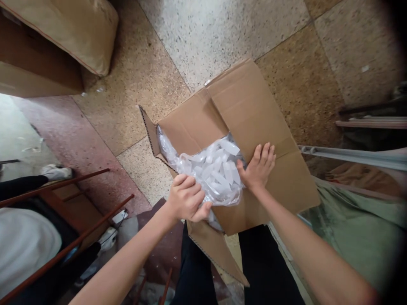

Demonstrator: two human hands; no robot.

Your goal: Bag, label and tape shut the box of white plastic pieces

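Above a speckled tile floor (203, 38), a person's left hand (187, 199) is clenching a clear plastic bag (167, 147) of translucent white strips (221, 169) inside an open brown cardboard box (192, 125); apart from it, the right hand (258, 168) is resting flat on a wide flap (254, 106).

A speckled tile floor (222, 34) bears a small white scrap (365, 68) and spreads beneath an open cardboard box (257, 106), contact hidden.
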